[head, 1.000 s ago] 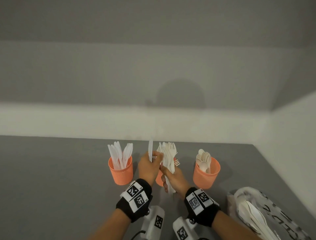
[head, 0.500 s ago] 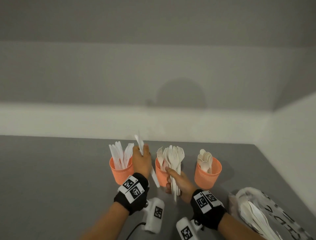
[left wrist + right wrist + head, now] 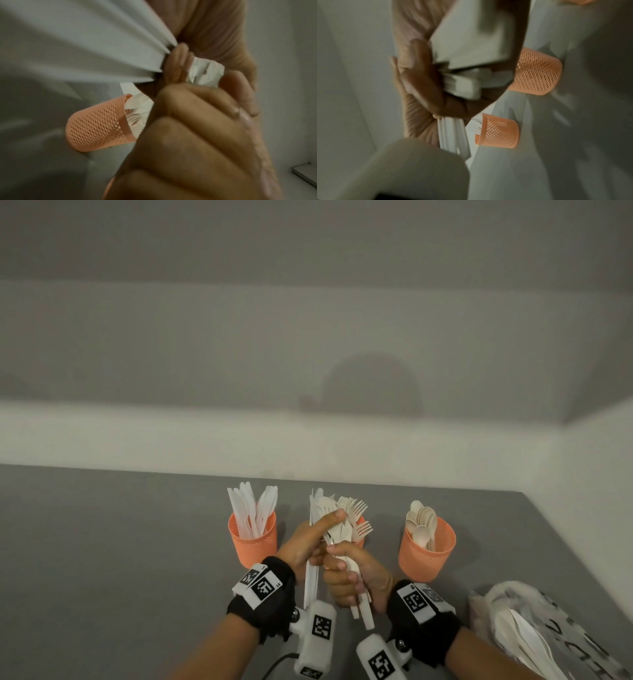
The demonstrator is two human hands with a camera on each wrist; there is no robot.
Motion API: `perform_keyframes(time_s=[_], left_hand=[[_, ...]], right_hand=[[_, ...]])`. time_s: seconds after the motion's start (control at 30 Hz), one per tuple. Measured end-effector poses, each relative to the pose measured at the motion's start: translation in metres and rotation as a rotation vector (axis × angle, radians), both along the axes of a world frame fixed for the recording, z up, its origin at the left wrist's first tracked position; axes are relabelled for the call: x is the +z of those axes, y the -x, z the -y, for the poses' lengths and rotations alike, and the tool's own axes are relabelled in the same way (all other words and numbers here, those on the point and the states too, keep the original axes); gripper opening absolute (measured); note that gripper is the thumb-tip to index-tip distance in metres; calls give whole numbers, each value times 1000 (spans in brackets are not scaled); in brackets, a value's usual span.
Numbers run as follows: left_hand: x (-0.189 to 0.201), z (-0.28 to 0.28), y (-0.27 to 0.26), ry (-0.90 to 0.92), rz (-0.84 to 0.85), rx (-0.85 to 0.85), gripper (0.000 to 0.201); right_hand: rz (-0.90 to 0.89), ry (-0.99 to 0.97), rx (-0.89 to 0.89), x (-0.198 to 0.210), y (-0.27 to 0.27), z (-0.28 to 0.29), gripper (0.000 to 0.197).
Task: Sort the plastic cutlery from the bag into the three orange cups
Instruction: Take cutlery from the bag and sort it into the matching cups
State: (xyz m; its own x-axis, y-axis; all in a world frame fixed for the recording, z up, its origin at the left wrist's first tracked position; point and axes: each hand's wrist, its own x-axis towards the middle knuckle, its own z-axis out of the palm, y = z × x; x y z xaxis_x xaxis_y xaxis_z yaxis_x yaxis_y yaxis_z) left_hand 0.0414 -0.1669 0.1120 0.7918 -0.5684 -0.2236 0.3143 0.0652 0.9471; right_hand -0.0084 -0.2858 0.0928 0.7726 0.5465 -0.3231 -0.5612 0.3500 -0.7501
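Three orange mesh cups stand in a row: the left cup (image 3: pixel 253 537) holds knives, the right cup (image 3: pixel 426 549) holds spoons, and the middle cup (image 3: pixel 360 522) is mostly hidden behind my hands. My right hand (image 3: pixel 349 577) grips a bundle of white forks and other cutlery (image 3: pixel 346 525) upright in front of the middle cup. My left hand (image 3: pixel 308 542) holds a few white knives (image 3: pixel 311 583) and its thumb lies across the bundle's top. The knives (image 3: pixel 85 47) fan out in the left wrist view, beside a cup (image 3: pixel 97 124).
The plastic bag (image 3: pixel 534 631) with more white cutlery lies at the table's lower right, near the side wall. The grey table (image 3: pixel 120 542) runs to a white back wall. Two cups (image 3: pixel 537 71) (image 3: pixel 500 134) show in the right wrist view.
My left hand, which was over by the left cup with a knife, has come back right to the bundle. My right hand has lifted the bundle slightly and drawn it nearer.
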Motion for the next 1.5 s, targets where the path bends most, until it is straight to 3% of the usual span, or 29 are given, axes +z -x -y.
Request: perform_keyframes(time_s=[0.1,0.23,0.33,0.43,0.5,0.67,0.83,1.07,1.17,1.27,1.4,1.5], left_hand=[[-1,1,-2,-4,13,50,22],[1,10,-6,-138,83,198,18],[3,18,-9,-188,97,326,14],[7,18,-8,-142,71,348,33],[8,14,-7,-170,72,378,42],[-2,8,-5,-166,207,533,24],[-20,12,-11,-256,248,517,24],[-24,7,-14,-334,401,561,10],[-25,3,-19,-312,297,538,17],[-20,-10,-35,-296,202,649,33],[0,-35,-62,-221,260,796,40],[19,-50,-85,-118,372,889,37]], right_hand=[[12,130,1,5,3,0,31],[96,407,-191,9,1,-2,9],[206,564,-299,8,-4,-5,16],[166,484,-352,-1,-4,-5,7],[119,408,-388,-5,-2,-3,11],[160,391,-467,-7,-5,2,17],[269,490,-487,-13,-10,-7,26],[221,454,-464,-13,-19,-6,34],[211,451,-455,-11,-22,-8,29],[208,458,-464,-9,-24,-6,21],[283,467,-463,-3,-27,-2,16],[228,438,-467,3,-30,-1,8]])
